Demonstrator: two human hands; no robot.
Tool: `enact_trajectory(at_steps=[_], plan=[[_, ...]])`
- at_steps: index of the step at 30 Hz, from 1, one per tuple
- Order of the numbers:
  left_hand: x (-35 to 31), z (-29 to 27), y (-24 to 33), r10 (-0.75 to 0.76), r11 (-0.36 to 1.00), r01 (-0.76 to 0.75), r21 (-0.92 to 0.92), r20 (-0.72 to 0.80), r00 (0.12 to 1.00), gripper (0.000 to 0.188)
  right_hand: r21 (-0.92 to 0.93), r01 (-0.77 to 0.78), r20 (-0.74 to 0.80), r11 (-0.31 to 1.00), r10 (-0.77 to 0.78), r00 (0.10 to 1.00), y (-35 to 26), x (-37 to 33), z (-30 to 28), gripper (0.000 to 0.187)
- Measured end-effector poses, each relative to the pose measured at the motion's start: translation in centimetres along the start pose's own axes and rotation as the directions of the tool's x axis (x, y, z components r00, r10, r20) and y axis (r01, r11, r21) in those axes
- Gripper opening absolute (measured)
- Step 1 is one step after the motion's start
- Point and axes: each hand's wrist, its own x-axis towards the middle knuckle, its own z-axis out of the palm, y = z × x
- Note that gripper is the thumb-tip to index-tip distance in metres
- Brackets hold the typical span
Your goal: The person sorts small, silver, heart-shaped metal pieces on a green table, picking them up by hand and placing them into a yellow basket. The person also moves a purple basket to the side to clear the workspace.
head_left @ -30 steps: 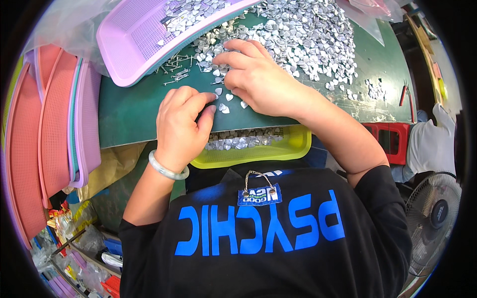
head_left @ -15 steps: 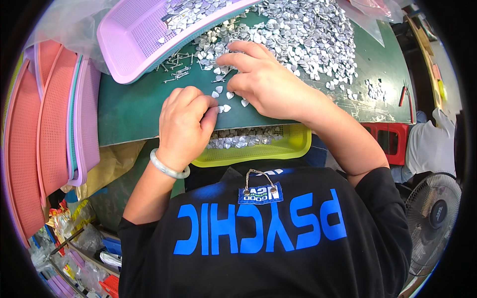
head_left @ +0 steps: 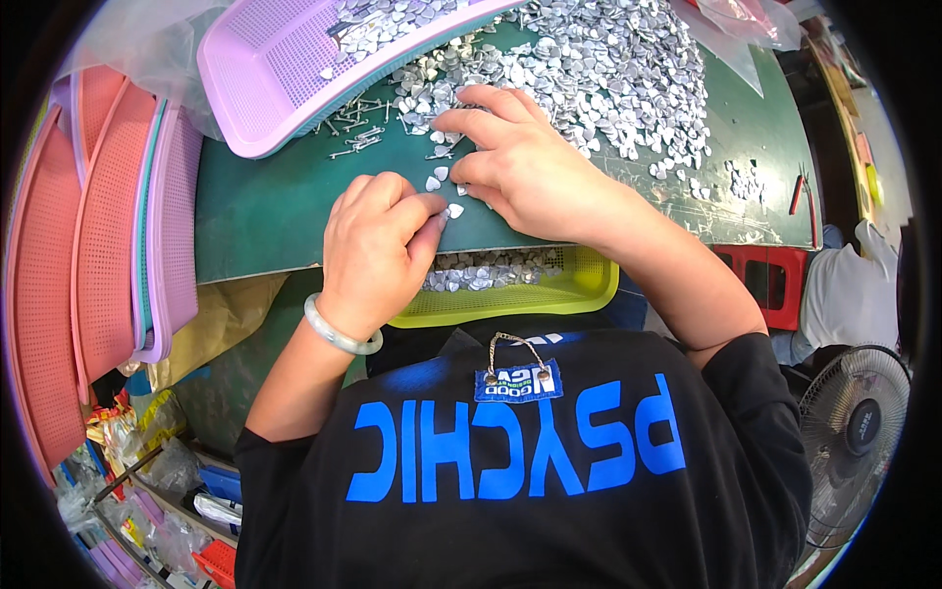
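On the green tabletop (head_left: 265, 231), my left hand (head_left: 378, 236) is curled into a pinch, thumb against index finger; what it holds, if anything, is too small to make out. Beside its fingertips lies a silver heart-shaped piece (head_left: 455, 210). Another small heart piece (head_left: 441, 173) lies between my two hands. My right hand (head_left: 525, 162) has its fingers apart, index and middle fingers reaching to the edge of a large pile of silver heart pieces (head_left: 608, 74). Its thumb side rests low over the table near a few loose hearts.
A lilac mesh basket (head_left: 240, 108) with hearts stands at the upper left, near small metal pins (head_left: 358, 142). Below the table edge sits a yellow-green basket (head_left: 579, 285) holding more hearts. Stacked baskets (head_left: 108, 236) stand left; red-handled pliers (head_left: 797, 193) lie right, a fan (head_left: 859, 422) below.
My left hand has shifted slightly right, closer to the loose hearts. The few hearts by its fingertips are arranged differently. My right hand has barely moved, its fingers still apart.
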Motion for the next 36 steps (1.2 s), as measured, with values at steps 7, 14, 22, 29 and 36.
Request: enact_trajectory(at_steps=[7, 14, 22, 29, 36], plan=[[-0.2, -0.3, 0.1, -0.023, 0.999, 0.021, -0.048, -0.043, 0.999, 0.013, 0.01, 0.027, 0.011, 1.0, -0.027, 1.0, -0.2, 0.4, 0.0, 0.007], [2.4, -4.5, 0.7, 0.226, 0.97, -0.155, 0.188, -0.455, 0.862, 0.018, -0.043, 0.171, -0.403, 0.984, -0.173, 0.899, -0.3, 4.0, -6.0, 0.013], [5.3, -7.1, -2.8, 0.159, 0.892, 0.058, 0.448, -0.433, 0.887, 0.013, -0.139, 0.076, -0.455, 0.987, -0.131, 0.881, 2.6, 6.2, -5.2, 0.026], [3.9, -5.1, -1.5, 0.188, 0.898, 0.005, 0.439, -0.394, 0.9, 0.016, -0.051, 0.104, 0.089, 0.993, -0.099, 0.991, -0.5, 2.9, 0.1, 0.013], [3.0, -4.3, -0.7, 0.236, 0.948, -0.112, 0.297, -0.426, 0.874, 0.022, 0.038, 0.107, 0.153, 0.994, -0.111, 0.982, -1.1, 3.0, 0.2, 0.005]])
